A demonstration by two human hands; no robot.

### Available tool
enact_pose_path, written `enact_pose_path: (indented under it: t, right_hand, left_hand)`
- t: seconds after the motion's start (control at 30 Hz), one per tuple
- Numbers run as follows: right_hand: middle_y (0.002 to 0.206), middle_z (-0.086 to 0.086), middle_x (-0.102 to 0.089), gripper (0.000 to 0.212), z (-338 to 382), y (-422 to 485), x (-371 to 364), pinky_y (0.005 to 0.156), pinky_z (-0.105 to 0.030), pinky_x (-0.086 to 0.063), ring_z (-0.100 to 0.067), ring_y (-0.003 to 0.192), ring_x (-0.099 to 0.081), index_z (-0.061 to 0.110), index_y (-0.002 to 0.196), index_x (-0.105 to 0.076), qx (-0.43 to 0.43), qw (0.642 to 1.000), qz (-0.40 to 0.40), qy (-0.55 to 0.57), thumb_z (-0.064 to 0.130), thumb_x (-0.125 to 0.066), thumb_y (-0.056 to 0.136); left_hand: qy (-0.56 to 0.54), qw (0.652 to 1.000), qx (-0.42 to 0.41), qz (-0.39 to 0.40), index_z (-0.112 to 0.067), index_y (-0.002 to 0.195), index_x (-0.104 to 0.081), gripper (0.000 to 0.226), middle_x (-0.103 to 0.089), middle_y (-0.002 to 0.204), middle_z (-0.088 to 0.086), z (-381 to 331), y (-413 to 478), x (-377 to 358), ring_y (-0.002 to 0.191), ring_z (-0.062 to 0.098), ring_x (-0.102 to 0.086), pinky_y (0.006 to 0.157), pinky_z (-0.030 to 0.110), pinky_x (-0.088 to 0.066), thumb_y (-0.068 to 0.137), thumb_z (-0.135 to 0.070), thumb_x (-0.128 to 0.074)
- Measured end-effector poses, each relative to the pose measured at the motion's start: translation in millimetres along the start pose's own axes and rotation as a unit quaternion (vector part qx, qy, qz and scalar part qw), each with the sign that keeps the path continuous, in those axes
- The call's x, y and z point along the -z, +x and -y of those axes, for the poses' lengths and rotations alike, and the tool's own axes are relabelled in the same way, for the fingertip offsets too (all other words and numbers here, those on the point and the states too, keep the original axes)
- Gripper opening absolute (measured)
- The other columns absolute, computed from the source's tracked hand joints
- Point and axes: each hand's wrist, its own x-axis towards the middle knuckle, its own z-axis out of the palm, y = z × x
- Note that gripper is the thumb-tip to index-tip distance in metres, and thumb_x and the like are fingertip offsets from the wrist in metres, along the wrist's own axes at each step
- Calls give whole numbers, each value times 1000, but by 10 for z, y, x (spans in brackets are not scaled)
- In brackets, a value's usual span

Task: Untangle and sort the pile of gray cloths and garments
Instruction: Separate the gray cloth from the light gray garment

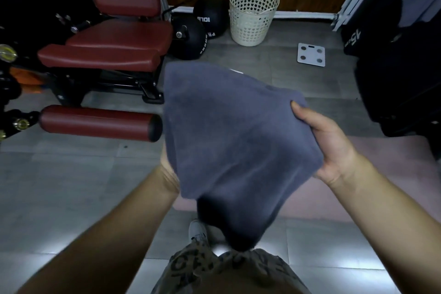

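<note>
A gray cloth (236, 141) hangs spread in the air in front of me, above the floor, its lower end drooping toward my legs. My right hand (327, 143) grips its right edge, thumb on top and fingers underneath. My left hand (168, 169) is at the cloth's left edge, almost wholly hidden behind the fabric; only the wrist and a strip of the hand show, so its fingers cannot be seen.
A white perforated laundry basket (253, 12) stands by the far wall. A red padded gym machine (107, 43) fills the left side, with black medicine balls (191, 36) beside it. A white bathroom scale (311, 54) lies on the tiled floor. Dark equipment (401, 74) stands at right.
</note>
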Motion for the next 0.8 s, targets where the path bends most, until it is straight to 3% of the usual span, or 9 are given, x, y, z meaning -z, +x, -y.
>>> enact_pose_path:
  t: [0.1, 0.17, 0.2, 0.27, 0.37, 0.5, 0.6, 0.7, 0.8]
  right_hand:
    - [120, -12, -72, 37, -3, 123, 45, 97, -35, -56, -23, 109, -70, 8, 115, -75, -5, 997, -74, -4, 32, -52, 99]
    - [120, -12, -72, 40, -16, 177, 128, 98, -36, -54, -23, 109, -70, 6, 123, -69, -11, 993, -115, -28, 36, -53, 101]
    - [119, -13, -72, 43, -31, 189, 163, 97, -37, -52, -24, 108, -71, 6, 125, -67, -16, 991, -127, -37, 38, -53, 100]
    - [116, -13, -73, 43, -77, 190, 215, 94, -37, -53, -25, 108, -71, 5, 125, -66, -25, 990, -129, -52, 38, -54, 100]
    - [121, -14, -71, 38, -164, 157, 279, 89, -35, -58, -29, 115, -68, 7, 131, -61, -6, 990, -90, -106, 22, -57, 97]
    - [120, -12, -72, 36, -227, 115, 340, 88, -34, -59, -28, 112, -69, 9, 128, -62, 6, 977, -74, -199, 0, -58, 93]
    - [113, -14, -74, 26, -215, 133, 370, 85, -32, -60, -27, 104, -72, 3, 119, -67, 33, 968, -97, -228, 4, -59, 95]
    - [105, -15, -75, 25, -190, 163, 401, 79, -32, -58, -27, 97, -72, 1, 116, -67, 45, 977, -123, -166, 14, -61, 96]
    - [122, -9, -69, 38, -215, 158, 476, 91, -36, -56, -24, 113, -67, 14, 133, -59, 24, 992, -71, -99, 19, -62, 95]
  left_hand:
    - [1, 993, 29, -111, -12, 137, -59, 72, -75, 110, 9, 271, -92, -21, 103, 27, -72, 85, 40, -59, 93, -68, -48]
    - [16, 993, 38, -108, -15, 122, -72, 89, -72, 117, 13, 219, -211, 31, 107, 32, -70, 87, 46, -58, 72, -85, -52]
    - [71, 993, 43, -85, -15, 113, -77, 83, -72, 119, 13, 164, -265, 5, 109, 31, -69, 90, 43, -57, 65, -81, -64]
    - [204, 974, 54, -76, -15, 98, -81, 47, -74, 113, 13, 114, -307, -23, 103, 24, -72, 84, 35, -59, 61, -42, -91]
    - [297, 943, 34, -146, -5, 91, -77, 22, -76, 98, 16, 60, -256, -43, 89, 25, -74, 69, 30, -61, 71, 3, -75]
    - [224, 961, 74, -147, 1, 85, -75, 13, -73, 87, 19, -138, -238, 51, 80, 30, -73, 68, 35, -61, 74, 0, -69]
    - [263, 951, 100, -126, -6, 83, -79, 20, -74, 87, 13, -266, -246, 130, 78, 26, -73, 67, 32, -59, 66, -8, -68]
    - [292, 943, 99, -124, -8, 100, -77, 27, -75, 100, 12, -307, -215, 142, 87, 24, -73, 68, 34, -59, 75, -4, -67]
    - [282, 939, 54, -188, 0, 119, -68, 39, -71, 115, 19, -276, -138, 239, 95, 27, -73, 70, 35, -60, 82, -8, -66]
